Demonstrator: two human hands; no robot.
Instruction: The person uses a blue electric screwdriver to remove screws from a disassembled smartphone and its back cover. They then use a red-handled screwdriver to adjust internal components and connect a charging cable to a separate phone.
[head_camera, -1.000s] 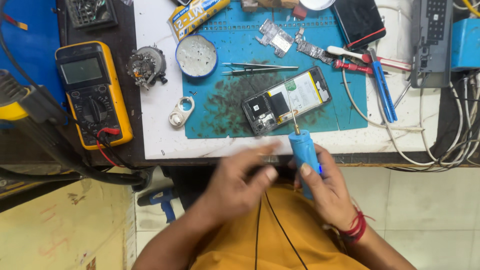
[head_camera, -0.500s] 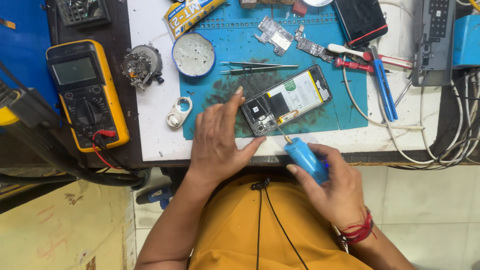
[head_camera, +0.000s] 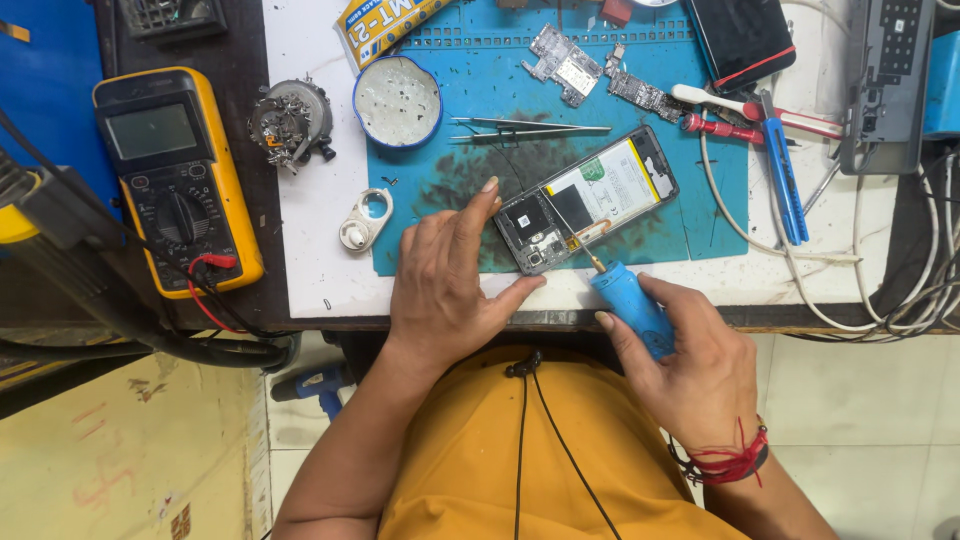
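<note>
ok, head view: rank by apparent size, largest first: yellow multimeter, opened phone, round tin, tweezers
1. yellow multimeter
2. opened phone
3. round tin
4. tweezers, long but very thin, so least area.
All lie flat on the bench at similar depth, so nearness barely skews this.

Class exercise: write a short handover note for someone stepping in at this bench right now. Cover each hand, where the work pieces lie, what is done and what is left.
Left hand: flat on the blue mat, fingertips steadying the opened phone.
Right hand: grips the blue screwdriver, tip at the phone's lower edge.
Done: back cover off, board and battery exposed.
Left: the screws at the tip; tweezers lie above the phone.
</note>
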